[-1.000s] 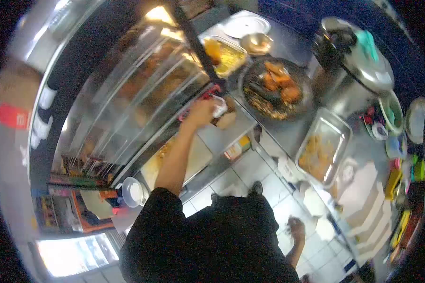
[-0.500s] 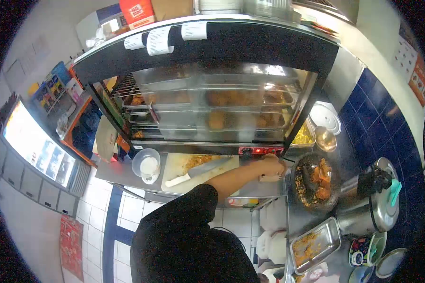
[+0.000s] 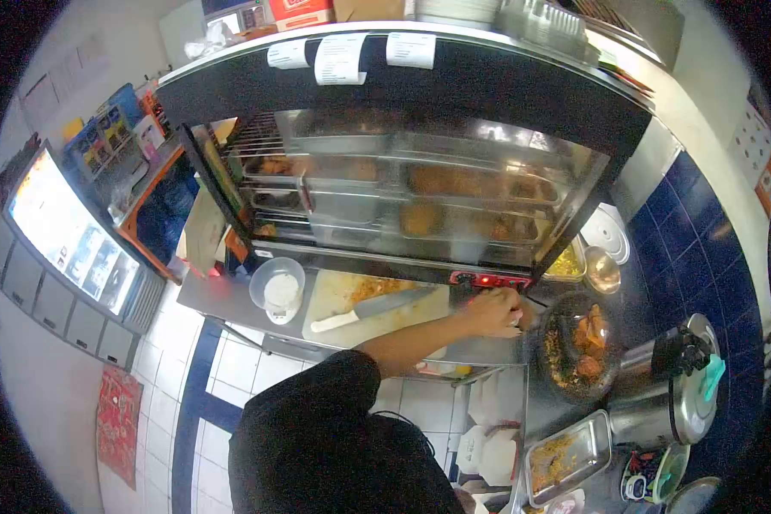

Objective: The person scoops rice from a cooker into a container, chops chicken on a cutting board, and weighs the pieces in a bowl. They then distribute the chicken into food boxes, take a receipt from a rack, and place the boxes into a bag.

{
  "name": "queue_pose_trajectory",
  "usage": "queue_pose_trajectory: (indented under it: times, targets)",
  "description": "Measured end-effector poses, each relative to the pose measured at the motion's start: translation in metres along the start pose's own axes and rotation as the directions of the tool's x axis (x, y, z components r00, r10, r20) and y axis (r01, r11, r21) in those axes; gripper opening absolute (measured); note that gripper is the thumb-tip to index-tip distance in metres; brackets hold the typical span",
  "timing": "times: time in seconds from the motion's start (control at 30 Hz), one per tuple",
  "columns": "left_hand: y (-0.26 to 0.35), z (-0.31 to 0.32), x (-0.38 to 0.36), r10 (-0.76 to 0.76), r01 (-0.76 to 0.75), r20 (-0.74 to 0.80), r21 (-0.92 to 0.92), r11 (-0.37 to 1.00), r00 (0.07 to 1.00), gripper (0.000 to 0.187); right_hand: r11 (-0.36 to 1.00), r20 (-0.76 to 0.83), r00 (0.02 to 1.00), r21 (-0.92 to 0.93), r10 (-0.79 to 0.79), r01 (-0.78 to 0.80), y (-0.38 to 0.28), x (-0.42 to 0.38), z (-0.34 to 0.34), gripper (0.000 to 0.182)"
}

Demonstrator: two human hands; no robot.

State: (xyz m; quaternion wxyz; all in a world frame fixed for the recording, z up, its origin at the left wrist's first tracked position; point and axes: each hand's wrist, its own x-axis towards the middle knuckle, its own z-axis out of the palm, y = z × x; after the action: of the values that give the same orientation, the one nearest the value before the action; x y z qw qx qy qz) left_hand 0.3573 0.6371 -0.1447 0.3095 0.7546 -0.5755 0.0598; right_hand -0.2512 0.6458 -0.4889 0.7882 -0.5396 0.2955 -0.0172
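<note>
My left hand (image 3: 495,313) reaches across to the left rim of a dark stone mortar (image 3: 578,397). Its fingers are curled closed, and a brownish thing (image 3: 530,319) shows just beyond them; I cannot make out what it is. Inside the mortar lie orange-brown fried pieces (image 3: 589,336) and crumbly bits. Left of my hand, a knife (image 3: 385,304) with a white handle rests on a cutting board (image 3: 334,289) strewn with brown crumbs. My right hand does not show.
A glass-fronted food warmer (image 3: 403,86) stands across the counter. A clear bowl (image 3: 264,278) sits left of the board. Right of me are a metal tray (image 3: 604,441) with crumbs, a large steel pot (image 3: 638,411), a brass-coloured bowl (image 3: 603,272) and white takeaway boxes (image 3: 495,454).
The view has shifted, moving the warmer and board rightward. My left hand now sits slightly lower, nearer the mortar's rim. The dark pestle seen in the mortar before is hard to make out.
</note>
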Motion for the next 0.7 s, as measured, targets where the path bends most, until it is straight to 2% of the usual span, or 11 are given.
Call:
queue_pose_trajectory:
  times: [0.03, 0.1, 0.17, 0.23, 0.3, 0.4, 0.43, 0.5, 0.6, 0.63, 0.7]
  targets:
    - [0.012, -0.029, -0.012, -0.105, 0.080, -0.168, -0.151, 0.985, 0.980, 0.041, 0.971, -0.082, 0.992, -0.212, 0.099, -0.114, -0.023, 0.016, 0.005, 0.044]
    - [0.006, -0.047, -0.049, -0.184, 0.173, -0.177, -0.077, 0.982, 0.967, 0.034, 0.807, -0.150, 0.976, -0.551, 0.156, -0.214, -0.094, 0.041, 0.047, 0.031]
    - [0.013, -0.091, -0.103, -0.530, 0.508, -0.139, -0.166, 0.845, 0.837, 0.025, 0.655, -0.113, 0.982, -0.732, 0.151, -0.185, -0.156, 0.061, 0.093, 0.031]
    - [0.004, -0.127, -0.165, -0.523, 0.436, -0.438, -0.289, 0.852, 0.732, 0.032, 0.588, 0.017, 0.984, -0.803, 0.175, -0.091, -0.191, 0.090, 0.114, 0.029]
    - [-0.009, -0.186, -0.226, -0.545, 0.533, -0.664, -0.253, 0.807, 0.511, 0.041, 0.546, 0.141, 0.974, -0.838, 0.176, 0.022, -0.237, 0.120, 0.151, 0.028]
    - [-0.058, -0.297, -0.326, -0.532, 0.636, -0.828, -0.314, 0.705, 0.180, 0.018, 0.489, 0.298, 0.940, -0.853, 0.167, 0.184, -0.318, 0.152, 0.238, 0.028]
    - [-0.058, -0.340, -0.343, -0.492, 0.779, -0.867, -0.257, 0.572, 0.075, 0.020, 0.480, 0.356, 0.922, -0.842, 0.154, 0.245, -0.346, 0.161, 0.275, 0.029]
    - [-0.110, -0.400, -0.393, -0.405, 0.745, -0.911, -0.322, 0.584, -0.076, 0.025, 0.503, 0.434, 0.892, -0.803, 0.126, 0.320, -0.394, 0.165, 0.361, 0.031]
    - [-0.154, -0.462, -0.420, -0.389, 0.767, -0.920, -0.211, 0.606, 0.054, 0.028, 0.659, 0.467, 0.882, -0.683, 0.062, 0.315, -0.414, 0.173, 0.496, 0.026]
    - [-0.167, -0.462, -0.420, -0.510, 0.655, -0.846, -0.298, 0.694, 0.156, 0.027, 0.700, 0.540, 0.841, -0.617, 0.046, 0.358, -0.405, 0.187, 0.536, 0.024]
    - [-0.197, -0.446, -0.427, -0.600, 0.717, -0.695, -0.175, 0.675, 0.396, 0.033, 0.670, 0.594, 0.804, -0.612, 0.039, 0.420, -0.397, 0.204, 0.632, 0.022]
